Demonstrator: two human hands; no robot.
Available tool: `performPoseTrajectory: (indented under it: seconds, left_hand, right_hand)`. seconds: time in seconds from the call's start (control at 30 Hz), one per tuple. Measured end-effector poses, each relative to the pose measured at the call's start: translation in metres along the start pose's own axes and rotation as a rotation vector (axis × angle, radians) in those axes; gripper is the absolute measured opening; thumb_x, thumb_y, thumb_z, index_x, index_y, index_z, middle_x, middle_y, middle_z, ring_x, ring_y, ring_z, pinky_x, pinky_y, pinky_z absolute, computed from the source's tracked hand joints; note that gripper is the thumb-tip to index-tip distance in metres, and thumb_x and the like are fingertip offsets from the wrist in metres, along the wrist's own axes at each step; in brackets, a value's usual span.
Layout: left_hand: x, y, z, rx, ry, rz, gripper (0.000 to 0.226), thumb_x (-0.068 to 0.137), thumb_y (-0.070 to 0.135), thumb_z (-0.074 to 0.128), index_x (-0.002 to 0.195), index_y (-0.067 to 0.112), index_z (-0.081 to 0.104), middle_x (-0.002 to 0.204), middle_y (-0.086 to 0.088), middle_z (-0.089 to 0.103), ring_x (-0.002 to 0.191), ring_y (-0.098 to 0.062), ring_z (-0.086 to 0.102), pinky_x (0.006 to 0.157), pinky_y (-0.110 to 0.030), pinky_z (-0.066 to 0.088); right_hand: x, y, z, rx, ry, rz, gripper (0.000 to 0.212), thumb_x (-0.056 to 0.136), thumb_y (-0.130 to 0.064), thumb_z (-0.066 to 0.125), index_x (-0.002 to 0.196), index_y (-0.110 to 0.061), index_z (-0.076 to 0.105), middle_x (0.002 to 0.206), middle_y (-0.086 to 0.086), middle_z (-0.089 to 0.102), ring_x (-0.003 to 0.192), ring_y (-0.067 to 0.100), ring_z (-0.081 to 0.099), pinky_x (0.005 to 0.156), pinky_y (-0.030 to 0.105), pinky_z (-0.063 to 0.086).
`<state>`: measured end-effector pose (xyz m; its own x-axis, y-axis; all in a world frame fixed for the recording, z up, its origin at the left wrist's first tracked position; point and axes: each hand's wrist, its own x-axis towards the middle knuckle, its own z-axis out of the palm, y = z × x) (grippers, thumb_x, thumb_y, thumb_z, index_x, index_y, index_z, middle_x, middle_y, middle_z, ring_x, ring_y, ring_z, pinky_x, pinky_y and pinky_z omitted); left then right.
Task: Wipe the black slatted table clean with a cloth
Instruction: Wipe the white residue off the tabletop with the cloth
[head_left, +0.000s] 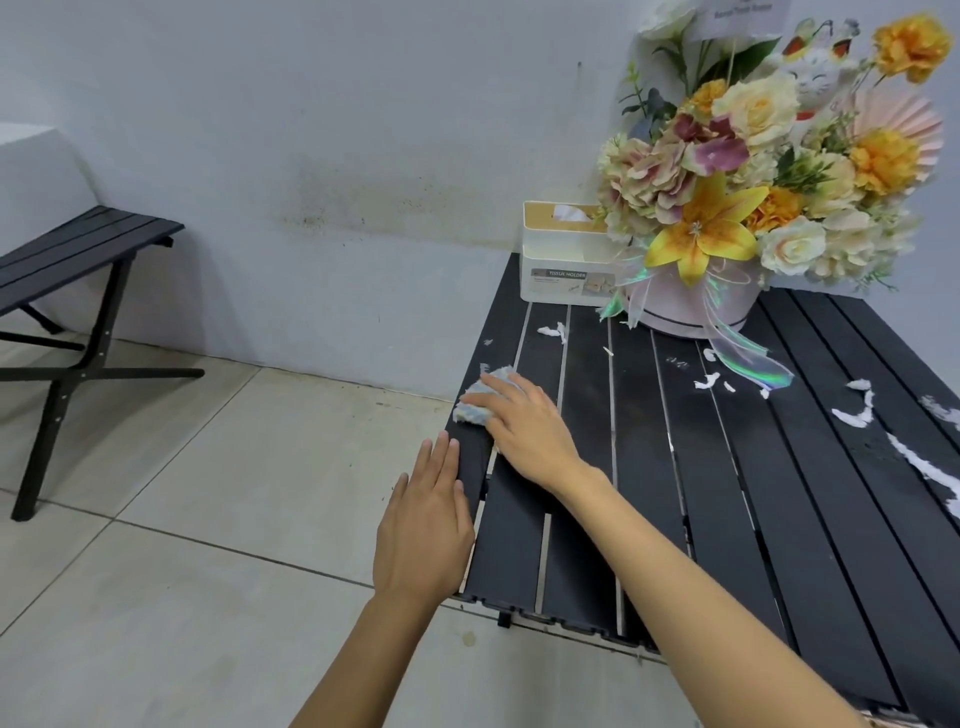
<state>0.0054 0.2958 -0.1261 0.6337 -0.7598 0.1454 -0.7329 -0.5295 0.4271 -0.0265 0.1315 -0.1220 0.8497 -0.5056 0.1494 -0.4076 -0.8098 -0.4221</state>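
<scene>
The desk fills the right of the room, and its gaps are the first worry: a stroke across the slats would likely drag scraps into the slots between them, where a cloth cannot follow. Next, the flower arrangement at the far end looks top-heavy, and its shiny ribbon trails out over the dirty patch, so a sweep there could snag it and tug the whole thing. The tissue holder just beside it seems light enough to be shoved off the left edge. The right hand lies spread with fairly straight fingers, pressing the cloth flat at the desk's left edge, partly over the rim. One more push outward and the cloth, with whatever it has gathered, may drop to the floor. The left hand is flat and holds nothing, just beside that same edge; I cannot tell if it touches. White scraps lie mostly well to the right, untouched, so I judge most of the wiping is yet to do. The slats run lengthwise from the near edge toward the wall, and strokes along them look safest. The cloth is a crumpled wad with no clear long axis.
</scene>
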Motion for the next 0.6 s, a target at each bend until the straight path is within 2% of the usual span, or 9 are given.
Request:
performPoseTrajectory:
  seconds: [0.1, 0.17, 0.27, 0.37, 0.43, 0.53, 0.6]
  left_hand:
    - [-0.001, -0.001, 0.000, -0.019, 0.003, 0.005, 0.050, 0.100, 0.020, 0.019, 0.149, 0.021, 0.010, 0.156, 0.011, 0.003, 0.142, -0.003, -0.001, 0.116, -0.026, 0.012]
    - [0.000, -0.001, 0.002, -0.020, -0.001, 0.012, 0.050, 0.100, 0.020, 0.019, 0.149, 0.021, 0.008, 0.156, 0.011, 0.001, 0.142, -0.002, -0.002, 0.116, -0.025, 0.010]
    - [0.000, -0.002, 0.002, 0.008, -0.017, 0.010, 0.050, 0.100, 0.023, 0.013, 0.149, 0.021, 0.003, 0.156, 0.011, -0.005, 0.142, -0.003, -0.008, 0.116, -0.023, 0.004]
    - [-0.001, -0.001, 0.003, 0.066, -0.049, 0.038, 0.061, 0.089, 0.033, -0.013, 0.148, 0.020, -0.005, 0.155, 0.008, -0.012, 0.137, -0.003, -0.020, 0.116, -0.026, 0.000]
    - [0.000, -0.001, 0.002, 0.096, -0.061, 0.050, 0.071, 0.079, 0.037, -0.021, 0.147, 0.020, -0.010, 0.154, 0.008, -0.017, 0.134, -0.002, -0.024, 0.116, -0.028, -0.002]
    - [0.001, -0.002, 0.003, 0.076, -0.066, 0.055, 0.086, 0.069, 0.045, -0.038, 0.147, 0.021, -0.011, 0.153, 0.011, -0.019, 0.136, -0.004, -0.024, 0.115, -0.029, -0.004]
    - [0.001, -0.005, 0.008, 0.048, -0.047, 0.051, 0.099, 0.064, 0.052, -0.045, 0.148, 0.020, -0.002, 0.154, 0.010, -0.010, 0.140, -0.007, -0.013, 0.115, -0.031, 0.002]
  right_hand:
    - [-0.033, -0.008, 0.001, 0.020, 0.014, -0.030, 0.069, 0.078, -0.038, 0.005, 0.134, -0.036, 0.046, 0.151, -0.009, 0.031, 0.144, 0.016, 0.012, 0.117, 0.044, 0.013]
    - [-0.075, -0.013, -0.003, 0.068, 0.009, -0.077, 0.066, 0.078, -0.034, 0.008, 0.134, -0.039, 0.044, 0.150, -0.014, 0.030, 0.144, 0.009, 0.010, 0.118, 0.041, 0.012]
    - [-0.138, -0.009, -0.019, 0.097, -0.092, -0.185, 0.058, 0.083, -0.030, 0.016, 0.132, -0.050, 0.040, 0.149, -0.032, 0.019, 0.142, -0.004, 0.000, 0.117, 0.026, 0.002]
    - [-0.137, 0.014, -0.037, 0.138, -0.200, -0.258, 0.058, 0.081, -0.024, 0.025, 0.129, -0.050, 0.045, 0.148, -0.033, 0.022, 0.143, -0.002, 0.007, 0.116, 0.024, 0.008]
    - [-0.106, 0.032, -0.038, 0.155, -0.118, -0.229, 0.059, 0.077, -0.022, 0.027, 0.128, -0.042, 0.051, 0.147, -0.024, 0.031, 0.141, 0.002, 0.017, 0.116, 0.024, 0.013]
    - [-0.048, 0.056, -0.036, 0.175, 0.064, -0.074, 0.052, 0.081, -0.019, 0.032, 0.126, -0.031, 0.056, 0.139, -0.013, 0.045, 0.136, 0.011, 0.030, 0.110, 0.018, 0.016]
    - [-0.013, 0.061, -0.038, 0.292, 0.186, 0.048, 0.044, 0.087, -0.008, 0.040, 0.123, -0.025, 0.060, 0.133, -0.008, 0.053, 0.130, 0.012, 0.040, 0.105, 0.019, 0.025]
